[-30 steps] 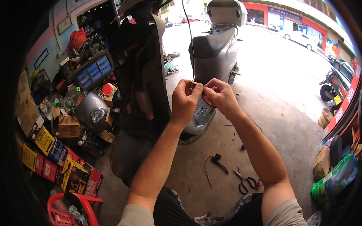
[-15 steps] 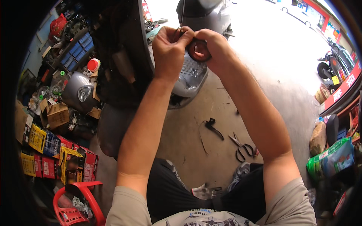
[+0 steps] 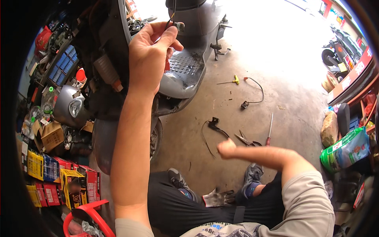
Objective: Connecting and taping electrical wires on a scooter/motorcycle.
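My left hand (image 3: 148,55) is raised in front of the grey scooter (image 3: 188,23), closed in a pinch. Between its thumb and finger run thin dark wires (image 3: 173,16) that hang from above, along with a small greenish piece (image 3: 179,27) whose kind I cannot make out. Something red (image 3: 167,65) shows beneath the palm. Low over the floor, my right hand (image 3: 226,149) is curled up, its fingers mostly hidden. Close to it lie a black lever with a cable (image 3: 215,124) and open scissors (image 3: 245,139).
A red-handled screwdriver (image 3: 269,130), a yellow-handled tool (image 3: 235,79) and a black cable with a connector (image 3: 258,89) lie on the floor. A glove (image 3: 217,198) rests between my feet. Boxes (image 3: 51,168) and a red plastic chair (image 3: 94,215) stand left; a green bag (image 3: 345,150) sits right.
My right hand has left the left hand and dropped to near the scissors. The dark ring it held up there no longer shows. My left hand still pinches the wires.
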A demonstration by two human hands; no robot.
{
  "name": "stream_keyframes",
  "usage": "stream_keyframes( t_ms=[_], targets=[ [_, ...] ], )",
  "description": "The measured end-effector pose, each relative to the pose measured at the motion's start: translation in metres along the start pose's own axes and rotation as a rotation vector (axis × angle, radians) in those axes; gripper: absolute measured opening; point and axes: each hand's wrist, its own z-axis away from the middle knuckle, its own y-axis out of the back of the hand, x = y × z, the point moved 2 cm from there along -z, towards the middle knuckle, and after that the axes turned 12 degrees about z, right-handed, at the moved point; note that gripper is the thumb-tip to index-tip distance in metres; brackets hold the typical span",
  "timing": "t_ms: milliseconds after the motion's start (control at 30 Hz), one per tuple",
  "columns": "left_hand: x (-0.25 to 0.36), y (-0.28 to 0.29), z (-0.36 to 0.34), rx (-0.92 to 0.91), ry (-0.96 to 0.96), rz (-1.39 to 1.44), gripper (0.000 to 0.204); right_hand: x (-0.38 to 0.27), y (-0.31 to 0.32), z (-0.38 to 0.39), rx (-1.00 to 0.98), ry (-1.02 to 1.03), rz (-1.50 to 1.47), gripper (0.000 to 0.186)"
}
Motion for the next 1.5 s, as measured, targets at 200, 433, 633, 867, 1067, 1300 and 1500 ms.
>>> stream_keyframes(
  t_ms=[200, 433, 633, 867, 1067, 1300, 1500],
  targets=[
    [0.007, 0.002, 0.005, 0.054, 0.043, -0.151, 0.016, -0.050, -0.132, 0.058, -0.201, 0.205, -0.034, 0.047],
    [-0.005, -0.003, 0.006, 0.039, 0.136, -0.095, 0.018, 0.013, 0.056, 0.021, 0.462, 0.135, -0.420, 0.018],
    [-0.002, -0.007, 0.012, 0.086, 0.101, -0.157, 0.018, 0.044, 0.315, 0.081, 1.211, 0.216, -1.195, 0.015],
    [0.002, -0.024, 0.016, 0.081, 0.032, -0.177, 0.023, 0.027, 0.392, 0.125, 1.546, 0.184, -1.007, 0.016],
    [0.005, -0.026, 0.017, 0.116, 0.017, -0.166, 0.016, 0.028, 0.402, 0.109, 1.471, 0.178, -1.132, 0.014],
    [0.009, -0.020, 0.017, 0.134, 0.023, -0.136, 0.015, 0.031, 0.405, 0.101, 1.414, 0.214, -1.101, 0.014],
    [0.002, -0.014, 0.011, 0.265, 0.039, 0.108, 0.016, 0.032, 0.407, 0.105, 1.027, 0.475, -1.556, 0.011]
  ],
)
